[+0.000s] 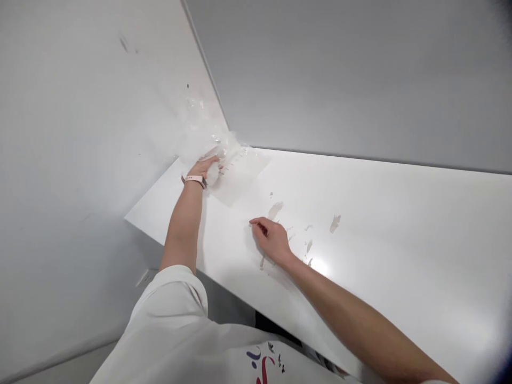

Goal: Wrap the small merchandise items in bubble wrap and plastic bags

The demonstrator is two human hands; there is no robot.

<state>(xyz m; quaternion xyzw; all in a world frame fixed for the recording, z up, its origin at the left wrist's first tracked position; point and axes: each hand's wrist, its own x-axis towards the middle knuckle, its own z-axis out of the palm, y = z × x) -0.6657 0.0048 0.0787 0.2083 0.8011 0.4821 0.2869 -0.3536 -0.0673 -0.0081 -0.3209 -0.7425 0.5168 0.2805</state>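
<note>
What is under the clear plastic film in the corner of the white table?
Through the film the white table shows, with no other object visible beneath. The left hand grips its bunched edge, covering what lies there. The right hand rests on the table, apart from it.

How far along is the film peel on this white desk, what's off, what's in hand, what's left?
Most of the white desktop already shows bare. The left hand grips bunched clear film at the corner by the wall, a flat piece of it lying on the surface. The right hand rests by beige residue patches, which remain stuck around it.
</note>
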